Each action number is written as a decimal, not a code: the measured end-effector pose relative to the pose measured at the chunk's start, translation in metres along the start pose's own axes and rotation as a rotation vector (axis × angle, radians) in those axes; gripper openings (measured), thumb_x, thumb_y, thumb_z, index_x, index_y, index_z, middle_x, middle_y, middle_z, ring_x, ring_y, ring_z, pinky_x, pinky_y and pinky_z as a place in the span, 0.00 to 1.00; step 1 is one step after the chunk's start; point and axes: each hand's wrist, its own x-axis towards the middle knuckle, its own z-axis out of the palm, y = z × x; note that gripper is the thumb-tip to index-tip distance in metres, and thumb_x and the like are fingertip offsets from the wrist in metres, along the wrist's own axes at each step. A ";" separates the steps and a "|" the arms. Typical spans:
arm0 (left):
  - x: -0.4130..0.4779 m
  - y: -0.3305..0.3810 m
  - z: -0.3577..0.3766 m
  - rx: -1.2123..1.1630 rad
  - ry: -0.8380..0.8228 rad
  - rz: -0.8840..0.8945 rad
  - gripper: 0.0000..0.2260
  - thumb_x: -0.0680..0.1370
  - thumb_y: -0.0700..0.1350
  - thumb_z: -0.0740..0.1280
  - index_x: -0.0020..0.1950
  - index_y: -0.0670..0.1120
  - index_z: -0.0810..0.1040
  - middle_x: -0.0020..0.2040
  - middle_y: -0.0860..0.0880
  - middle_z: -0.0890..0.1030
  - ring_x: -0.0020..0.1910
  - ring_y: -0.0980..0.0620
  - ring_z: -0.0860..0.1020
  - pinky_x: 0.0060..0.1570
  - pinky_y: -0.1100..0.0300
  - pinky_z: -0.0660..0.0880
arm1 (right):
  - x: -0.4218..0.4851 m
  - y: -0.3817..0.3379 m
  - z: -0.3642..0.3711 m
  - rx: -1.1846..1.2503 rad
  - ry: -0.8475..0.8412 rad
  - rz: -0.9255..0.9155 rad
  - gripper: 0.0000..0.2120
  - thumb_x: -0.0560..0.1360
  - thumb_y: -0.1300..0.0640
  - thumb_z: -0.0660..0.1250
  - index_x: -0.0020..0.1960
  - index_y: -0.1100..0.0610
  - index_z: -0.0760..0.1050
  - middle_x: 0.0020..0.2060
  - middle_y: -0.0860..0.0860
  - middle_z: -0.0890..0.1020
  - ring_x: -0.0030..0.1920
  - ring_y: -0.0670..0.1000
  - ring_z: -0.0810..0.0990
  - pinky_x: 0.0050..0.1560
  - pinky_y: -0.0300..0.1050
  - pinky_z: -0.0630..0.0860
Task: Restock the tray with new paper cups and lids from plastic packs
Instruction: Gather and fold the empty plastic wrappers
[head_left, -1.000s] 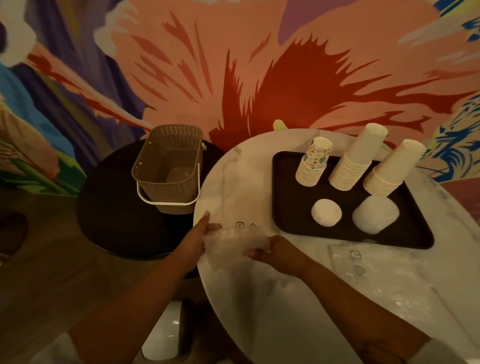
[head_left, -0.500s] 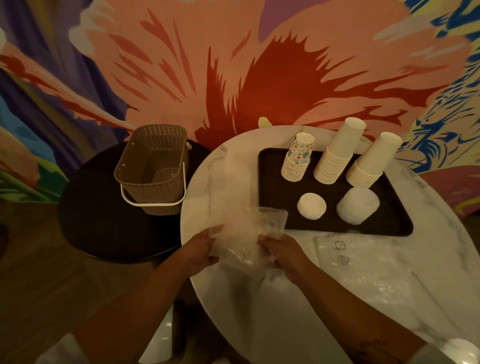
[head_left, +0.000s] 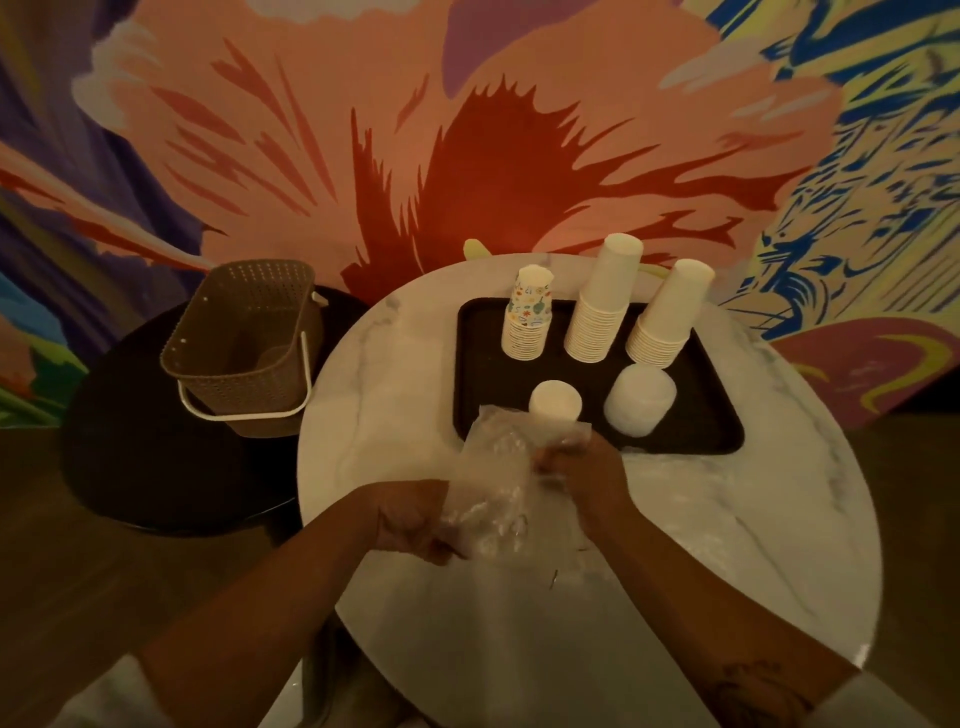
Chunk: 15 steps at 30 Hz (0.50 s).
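Both hands hold a crumpled clear plastic pack (head_left: 493, 483) over the round marble desk (head_left: 395, 395), just in front of the black tray (head_left: 480, 382). Left hand (head_left: 410, 519) grips its lower end; right hand (head_left: 589, 470) pinches the top. On the tray: 3 upside-down paper cup stacks (head_left: 597, 317) (one patterned) & 2 lid stacks (head_left: 640, 402). A brown basket (head_left: 244, 338) sits at left on a second, dark desk (head_left: 130, 457).

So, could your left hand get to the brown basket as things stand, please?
Probably yes: nothing stands between the left hand and the basket, though it grips the plastic bag.
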 end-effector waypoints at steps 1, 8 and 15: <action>0.002 0.004 0.007 0.030 -0.003 -0.024 0.11 0.76 0.31 0.62 0.53 0.45 0.76 0.42 0.46 0.78 0.36 0.54 0.78 0.35 0.64 0.77 | 0.002 0.001 -0.012 -0.012 0.052 -0.016 0.08 0.72 0.65 0.69 0.49 0.59 0.74 0.44 0.55 0.80 0.40 0.50 0.79 0.36 0.38 0.78; 0.052 0.027 0.055 -0.486 0.080 0.118 0.26 0.77 0.63 0.52 0.56 0.45 0.76 0.51 0.44 0.80 0.52 0.45 0.79 0.54 0.52 0.73 | 0.011 0.010 -0.106 0.256 0.405 0.004 0.23 0.67 0.69 0.72 0.57 0.54 0.69 0.54 0.55 0.74 0.51 0.56 0.76 0.47 0.50 0.78; 0.117 0.046 0.129 -0.359 0.599 0.234 0.09 0.78 0.38 0.62 0.57 0.44 0.72 0.48 0.43 0.77 0.38 0.50 0.76 0.35 0.59 0.73 | -0.005 0.044 -0.148 0.128 0.553 0.030 0.13 0.67 0.66 0.73 0.38 0.58 0.68 0.37 0.52 0.72 0.41 0.54 0.71 0.43 0.43 0.68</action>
